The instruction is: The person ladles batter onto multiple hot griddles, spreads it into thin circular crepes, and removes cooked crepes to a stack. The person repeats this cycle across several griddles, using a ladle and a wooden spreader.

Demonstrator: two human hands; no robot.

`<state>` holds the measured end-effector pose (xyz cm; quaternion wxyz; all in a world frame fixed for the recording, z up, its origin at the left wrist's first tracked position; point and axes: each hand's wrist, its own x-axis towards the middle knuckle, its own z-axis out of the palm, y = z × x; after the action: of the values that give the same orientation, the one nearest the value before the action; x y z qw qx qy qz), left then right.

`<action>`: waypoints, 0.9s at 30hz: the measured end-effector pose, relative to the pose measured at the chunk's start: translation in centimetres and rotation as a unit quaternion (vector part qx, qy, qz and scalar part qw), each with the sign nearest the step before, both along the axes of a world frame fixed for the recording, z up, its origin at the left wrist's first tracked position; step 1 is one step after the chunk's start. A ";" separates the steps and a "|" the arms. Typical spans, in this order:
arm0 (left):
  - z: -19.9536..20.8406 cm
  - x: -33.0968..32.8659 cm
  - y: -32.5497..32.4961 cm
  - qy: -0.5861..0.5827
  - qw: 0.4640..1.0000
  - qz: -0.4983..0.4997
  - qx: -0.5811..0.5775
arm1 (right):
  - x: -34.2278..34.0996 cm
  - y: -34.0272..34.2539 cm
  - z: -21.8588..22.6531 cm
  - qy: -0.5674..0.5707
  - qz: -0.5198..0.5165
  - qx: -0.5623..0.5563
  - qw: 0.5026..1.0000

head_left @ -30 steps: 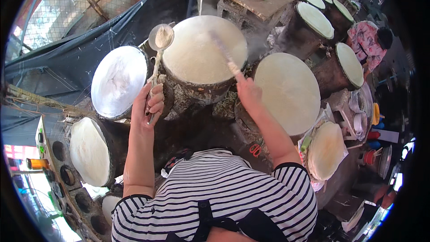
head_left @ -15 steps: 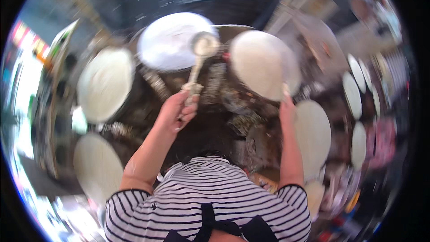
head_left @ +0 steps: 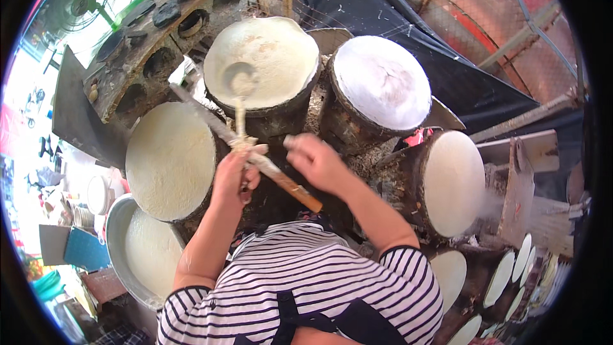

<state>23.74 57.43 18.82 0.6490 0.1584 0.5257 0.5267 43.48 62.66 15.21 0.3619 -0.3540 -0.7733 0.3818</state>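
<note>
Jutting from the clenched left hand, ladle and stick cross near the loosely curled right hand.

Makeshift cooking workshop, sooty drum stoves, pale batter rounds, metal basin, dark tarp

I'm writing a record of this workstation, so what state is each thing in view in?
Ladle: gripped in the left hand, bowl over the upper middle drum
Flat spatula: crossing the ladle's handle, pale-smeared
Right hand: blurred, loosely bent, apparently empty
Upper middle drum: topped with a pale, uneven layer
White-topped drum: brownish blotch near its centre
Right drum: pale, smooth top
Metal tub: holding pale mixture
</note>
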 end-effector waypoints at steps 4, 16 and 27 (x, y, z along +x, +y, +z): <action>1.0 -2.6 -0.6 -0.067 0.988 0.137 0.023 | 2.1 13.9 -6.1 -0.206 -0.189 0.250 0.927; 4.0 -1.4 -1.8 -0.113 0.943 0.303 0.085 | -1.6 30.2 -5.5 -0.208 0.101 0.373 0.899; -0.4 -4.6 -6.2 -0.129 0.969 0.156 0.140 | 2.1 16.3 -0.9 -0.105 -0.043 0.260 0.959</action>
<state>19.09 51.23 18.43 0.5925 0.0939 0.3768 0.7058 45.62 78.93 14.36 0.3739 -0.3183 -0.8639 0.1120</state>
